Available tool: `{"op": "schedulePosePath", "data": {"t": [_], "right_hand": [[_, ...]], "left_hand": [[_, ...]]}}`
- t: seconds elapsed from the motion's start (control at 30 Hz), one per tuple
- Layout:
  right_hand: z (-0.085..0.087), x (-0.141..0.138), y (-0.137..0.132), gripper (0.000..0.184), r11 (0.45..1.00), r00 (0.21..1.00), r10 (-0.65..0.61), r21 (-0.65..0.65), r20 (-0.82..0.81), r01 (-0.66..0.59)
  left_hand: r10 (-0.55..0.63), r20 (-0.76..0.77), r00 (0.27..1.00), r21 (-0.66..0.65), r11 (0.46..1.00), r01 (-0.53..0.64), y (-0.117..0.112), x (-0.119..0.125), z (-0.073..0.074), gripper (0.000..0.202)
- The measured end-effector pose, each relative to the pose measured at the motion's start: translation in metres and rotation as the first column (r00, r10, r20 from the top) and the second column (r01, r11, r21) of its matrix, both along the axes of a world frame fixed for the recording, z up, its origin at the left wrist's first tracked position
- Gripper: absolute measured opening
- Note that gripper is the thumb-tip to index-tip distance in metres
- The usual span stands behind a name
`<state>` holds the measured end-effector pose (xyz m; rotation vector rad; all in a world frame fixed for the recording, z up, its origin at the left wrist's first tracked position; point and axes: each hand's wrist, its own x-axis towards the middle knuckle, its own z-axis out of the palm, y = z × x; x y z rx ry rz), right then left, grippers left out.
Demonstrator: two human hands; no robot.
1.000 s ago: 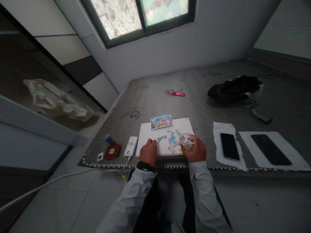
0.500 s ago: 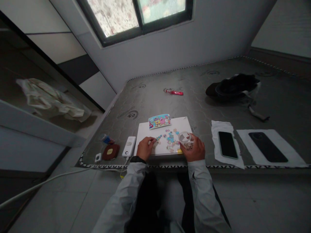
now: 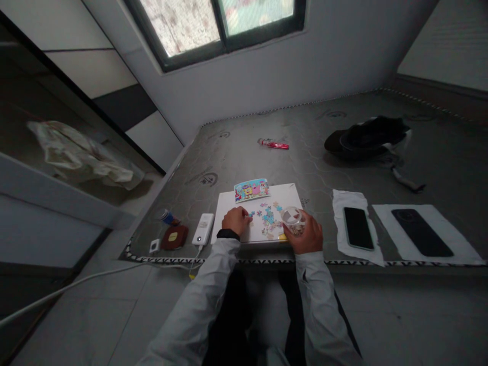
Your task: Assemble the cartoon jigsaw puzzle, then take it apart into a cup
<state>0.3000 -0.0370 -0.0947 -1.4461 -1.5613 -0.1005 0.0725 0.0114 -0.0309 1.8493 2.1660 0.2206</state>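
A white board [image 3: 233, 202] lies at the near edge of the grey mattress [image 3: 305, 162], with several loose jigsaw pieces [image 3: 267, 217] scattered on it. A colourful cartoon picture card [image 3: 251, 189] rests at the board's far edge. My left hand [image 3: 236, 220] rests on the board with its fingers curled, pinching at a small blue piece by the cluster's left side. My right hand [image 3: 307, 235] is wrapped round a clear plastic cup [image 3: 292, 217] holding more pieces, at the board's right corner.
Two dark phones [image 3: 358, 227] [image 3: 422, 232] lie on white cloths to the right. A white power bank [image 3: 203, 229], a brown round case [image 3: 174, 237] and a small blue item [image 3: 166, 217] sit left of the board. Farther back are a red packet [image 3: 273, 145] and a black bag [image 3: 368, 137].
My left hand has slid forward and right over the board, from its near edge to the left side of the piece cluster. My right hand stays on the cup.
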Motion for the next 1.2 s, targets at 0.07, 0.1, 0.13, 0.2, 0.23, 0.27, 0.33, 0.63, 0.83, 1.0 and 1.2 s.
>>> {"op": "schedulePosePath", "data": {"t": [0.07, 0.1, 0.13, 0.2, 0.23, 0.27, 0.33, 0.63, 0.83, 1.0, 1.2], "right_hand": [[0.000, 0.000, 0.000, 0.051, 1.000, 1.000, -0.003, -0.003, -0.004, 0.003], [0.000, 0.000, 0.000, 0.051, 1.000, 1.000, -0.005, -0.005, -0.004, 0.005], [0.000, 0.000, 0.000, 0.051, 1.000, 1.000, -0.007, -0.006, -0.003, 0.007], [0.000, -0.001, 0.000, 0.050, 1.000, 1.000, -0.007, 0.000, 0.000, 0.007], [0.001, -0.001, 0.000, 0.051, 1.000, 1.000, -0.004, 0.005, 0.000, 0.004], [0.001, -0.001, 0.000, 0.051, 1.000, 1.000, -0.003, 0.010, 0.000, 0.003], [0.001, -0.001, 0.000, 0.051, 1.000, 1.000, -0.006, 0.013, -0.003, 0.006], [-0.001, 0.000, 0.001, 0.052, 1.000, 1.000, -0.012, 0.021, 0.005, 0.012], [-0.003, 0.001, 0.001, 0.052, 0.999, 1.000, -0.014, 0.029, 0.007, 0.014], [-0.003, 0.000, 0.001, 0.052, 1.000, 1.000, -0.009, 0.015, 0.002, 0.009], [0.001, -0.002, 0.002, 0.052, 0.999, 1.000, -0.007, 0.043, 0.017, 0.007]], "left_hand": [[0.003, 0.016, 1.000, -0.009, 1.000, -0.003, 0.001, 0.000, 0.000, 0.013], [0.000, 0.026, 1.000, -0.004, 1.000, 0.001, 0.001, -0.001, 0.000, 0.013], [-0.008, 0.039, 0.999, 0.010, 1.000, 0.008, 0.000, -0.002, -0.001, 0.014], [-0.035, 0.063, 0.997, 0.061, 0.998, 0.031, -0.003, -0.004, -0.003, 0.017], [-0.053, 0.073, 0.996, 0.090, 0.995, 0.046, -0.004, -0.005, -0.005, 0.016], [-0.070, 0.084, 0.994, 0.120, 0.991, 0.060, -0.006, -0.006, -0.007, 0.015], [-0.095, 0.130, 0.987, 0.160, 0.984, 0.073, -0.008, -0.010, -0.010, 0.014], [-0.157, 0.260, 0.953, 0.060, 0.987, 0.147, -0.006, -0.021, -0.010, 0.027], [-0.254, 0.165, 0.953, 0.005, 0.966, 0.257, 0.000, -0.016, -0.006, 0.016], [-0.301, 0.163, 0.940, -0.006, 0.952, 0.306, 0.004, -0.016, -0.003, 0.015], [-0.292, 0.254, 0.922, 0.054, 0.956, 0.288, -0.005, -0.017, 0.007, 0.006]]}}
